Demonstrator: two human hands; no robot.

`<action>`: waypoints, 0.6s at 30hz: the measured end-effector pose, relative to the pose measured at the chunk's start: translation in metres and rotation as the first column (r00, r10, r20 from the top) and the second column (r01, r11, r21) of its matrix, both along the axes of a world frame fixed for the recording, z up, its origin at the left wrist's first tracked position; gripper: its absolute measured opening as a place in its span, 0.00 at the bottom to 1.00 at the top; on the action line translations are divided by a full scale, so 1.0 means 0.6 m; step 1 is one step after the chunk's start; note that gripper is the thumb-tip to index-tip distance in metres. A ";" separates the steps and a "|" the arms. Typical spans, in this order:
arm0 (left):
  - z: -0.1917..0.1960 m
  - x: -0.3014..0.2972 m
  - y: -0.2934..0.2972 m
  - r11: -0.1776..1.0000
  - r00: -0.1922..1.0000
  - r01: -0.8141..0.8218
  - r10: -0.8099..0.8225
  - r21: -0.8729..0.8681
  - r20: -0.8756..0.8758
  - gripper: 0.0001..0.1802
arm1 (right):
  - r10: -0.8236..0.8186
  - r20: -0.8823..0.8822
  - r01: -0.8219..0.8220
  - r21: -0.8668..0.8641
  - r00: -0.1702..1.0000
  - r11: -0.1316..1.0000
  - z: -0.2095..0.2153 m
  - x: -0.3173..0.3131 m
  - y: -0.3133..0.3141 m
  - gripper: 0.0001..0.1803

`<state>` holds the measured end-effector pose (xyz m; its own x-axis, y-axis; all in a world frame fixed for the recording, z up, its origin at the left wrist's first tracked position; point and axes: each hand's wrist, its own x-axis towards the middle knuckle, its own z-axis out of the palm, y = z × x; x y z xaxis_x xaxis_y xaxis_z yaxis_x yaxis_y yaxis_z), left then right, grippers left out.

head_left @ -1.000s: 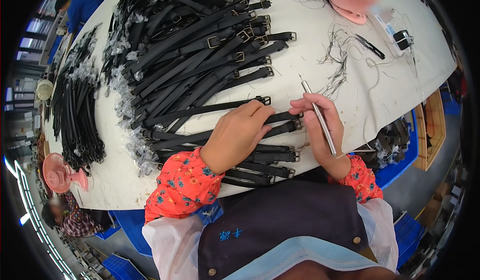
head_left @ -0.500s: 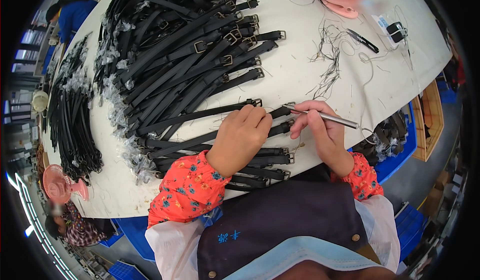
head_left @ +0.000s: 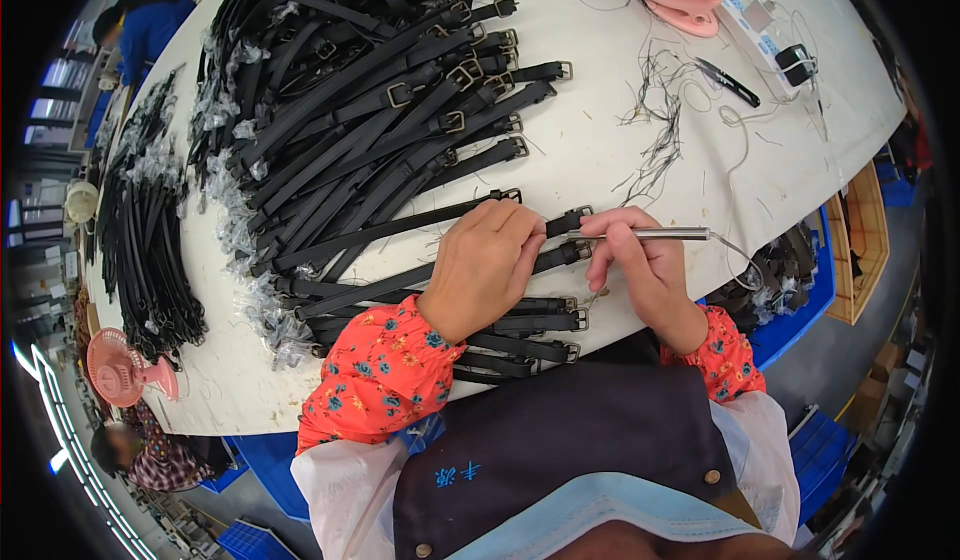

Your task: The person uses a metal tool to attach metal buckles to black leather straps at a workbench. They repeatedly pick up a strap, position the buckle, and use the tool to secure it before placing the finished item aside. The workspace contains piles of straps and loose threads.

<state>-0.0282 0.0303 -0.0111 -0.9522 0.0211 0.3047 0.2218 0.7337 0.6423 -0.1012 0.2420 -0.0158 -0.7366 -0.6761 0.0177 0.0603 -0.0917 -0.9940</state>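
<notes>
My left hand [head_left: 484,262] is closed on a black belt [head_left: 562,225] just behind its metal buckle, pressing it above other belts on the table. In my right hand [head_left: 645,278] is a slim silver pen-shaped tool [head_left: 670,233], gripped between thumb and fingers, with a thin cord trailing from its rear end. The tool's tip meets the belt close to the buckle, though the fingers partly cover the contact. Below and left of my hands lie several more buckled belts [head_left: 385,287].
A large heap of black belts [head_left: 350,150] with clear plastic wrapping covers the left of the white table [head_left: 640,170]. Black snips [head_left: 728,82], loose threads [head_left: 660,110], a power strip [head_left: 750,35] and a pink fan [head_left: 690,0] lie at far right. A blue bin [head_left: 822,295] stands beyond the right edge.
The pen-shaped tool has swung from slanted to nearly level, its tip shifting down along the belt. My left hand has moved slightly down and the belt's buckle shows more.
</notes>
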 end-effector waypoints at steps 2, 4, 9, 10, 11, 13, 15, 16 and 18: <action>-0.001 0.000 0.000 1.000 1.000 -0.002 0.002 0.004 -0.003 0.07 | 0.008 0.011 -0.008 0.013 1.000 1.000 0.000 0.000 -0.001 0.18; -0.003 0.000 -0.001 1.000 1.000 -0.003 0.003 0.005 -0.004 0.07 | 0.012 0.025 -0.013 0.031 1.000 0.999 0.002 0.001 -0.001 0.18; -0.002 0.000 0.001 1.000 1.000 -0.004 0.004 0.010 0.000 0.08 | 0.011 0.008 -0.011 0.041 1.000 0.999 0.004 0.001 -0.002 0.18; -0.002 0.000 0.001 1.000 1.000 -0.005 0.005 0.010 0.003 0.08 | 0.011 0.007 -0.011 0.044 1.000 0.999 0.005 0.002 -0.002 0.18; -0.002 0.000 0.001 1.000 1.000 -0.005 0.005 0.011 0.003 0.08 | 0.014 0.006 -0.014 0.048 1.000 0.999 0.004 0.001 -0.002 0.18; -0.002 0.000 0.001 1.000 1.000 -0.004 0.004 0.012 0.001 0.08 | 0.019 0.003 -0.019 0.054 1.000 0.998 0.002 0.001 -0.002 0.17; -0.002 0.000 0.000 1.000 1.000 -0.004 0.004 0.010 0.006 0.07 | 0.024 0.000 -0.024 0.059 1.000 0.998 0.001 0.001 -0.003 0.17; -0.003 0.000 0.000 1.000 1.000 -0.004 0.004 0.009 0.009 0.07 | 0.026 -0.001 -0.026 0.062 1.000 0.998 0.001 0.001 -0.003 0.17; -0.004 0.001 -0.001 1.000 1.000 -0.004 0.003 0.011 0.017 0.07 | 0.025 0.001 -0.025 0.060 1.000 0.998 0.000 0.002 -0.003 0.17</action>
